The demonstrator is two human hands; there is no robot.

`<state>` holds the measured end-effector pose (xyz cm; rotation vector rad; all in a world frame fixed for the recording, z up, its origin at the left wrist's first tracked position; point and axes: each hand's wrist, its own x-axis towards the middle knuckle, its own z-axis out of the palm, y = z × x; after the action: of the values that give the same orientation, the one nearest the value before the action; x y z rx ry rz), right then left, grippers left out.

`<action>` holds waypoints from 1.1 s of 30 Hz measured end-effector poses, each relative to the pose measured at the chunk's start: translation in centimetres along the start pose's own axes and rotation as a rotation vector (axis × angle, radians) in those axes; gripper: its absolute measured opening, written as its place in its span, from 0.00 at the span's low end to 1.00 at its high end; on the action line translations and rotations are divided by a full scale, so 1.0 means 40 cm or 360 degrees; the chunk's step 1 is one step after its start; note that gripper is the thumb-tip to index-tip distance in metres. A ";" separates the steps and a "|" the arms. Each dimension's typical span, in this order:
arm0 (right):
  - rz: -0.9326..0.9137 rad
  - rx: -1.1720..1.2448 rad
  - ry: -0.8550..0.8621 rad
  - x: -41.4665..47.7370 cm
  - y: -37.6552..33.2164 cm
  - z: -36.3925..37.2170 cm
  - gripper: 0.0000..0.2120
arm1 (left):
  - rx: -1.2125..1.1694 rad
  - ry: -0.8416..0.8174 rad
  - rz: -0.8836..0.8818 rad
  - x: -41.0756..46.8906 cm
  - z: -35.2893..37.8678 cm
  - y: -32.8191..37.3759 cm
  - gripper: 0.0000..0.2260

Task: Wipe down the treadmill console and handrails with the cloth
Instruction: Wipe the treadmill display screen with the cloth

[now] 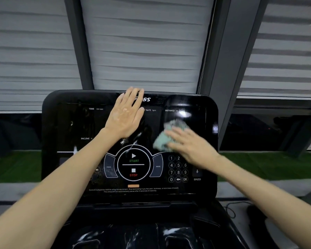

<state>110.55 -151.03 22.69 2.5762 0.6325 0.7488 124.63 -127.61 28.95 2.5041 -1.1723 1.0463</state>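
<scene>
Right hand [190, 146] fingers press the cloth [162, 139] on the console [70, 123]; left hand [126, 114] lies flat, fingers spread.

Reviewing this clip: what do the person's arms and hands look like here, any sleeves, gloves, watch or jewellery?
Both arms are bare as far up as the frame shows: no sleeve is visible on either forearm. The left hand wears no glove, ring or watch that can be seen. The right hand is motion-blurred, but it too looks ungloved, with nothing at the wrist. No markings or bands are visible on either arm.
</scene>
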 end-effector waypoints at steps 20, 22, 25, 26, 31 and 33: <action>-0.0711 0.0042 -0.0432 -0.086 -0.140 0.067 0.26 | -0.0025 -0.0038 -0.0005 0.003 -0.005 -0.004 0.28; -0.0599 0.0092 -0.0315 -0.032 -0.099 0.043 0.26 | -0.0016 -0.0036 0.0002 0.003 -0.004 -0.005 0.28; -0.0240 0.0080 -0.0052 0.074 -0.016 -0.013 0.26 | -0.0034 -0.0027 -0.0003 0.003 -0.004 -0.003 0.28; -0.0112 0.0059 0.0018 0.113 0.015 -0.033 0.24 | -0.0045 -0.0025 -0.0005 0.003 -0.005 -0.002 0.28; 0.0320 0.0037 0.0208 0.225 0.056 -0.083 0.21 | -0.0092 -0.0030 0.0003 0.003 -0.016 -0.005 0.28; 0.0319 0.0055 0.0214 0.205 0.009 -0.056 0.22 | -0.0091 -0.0032 0.0011 0.003 -0.018 -0.005 0.28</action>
<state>115.58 -146.56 27.94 2.6648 0.4328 0.9911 124.47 -127.25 29.59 2.4742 -1.1998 0.9770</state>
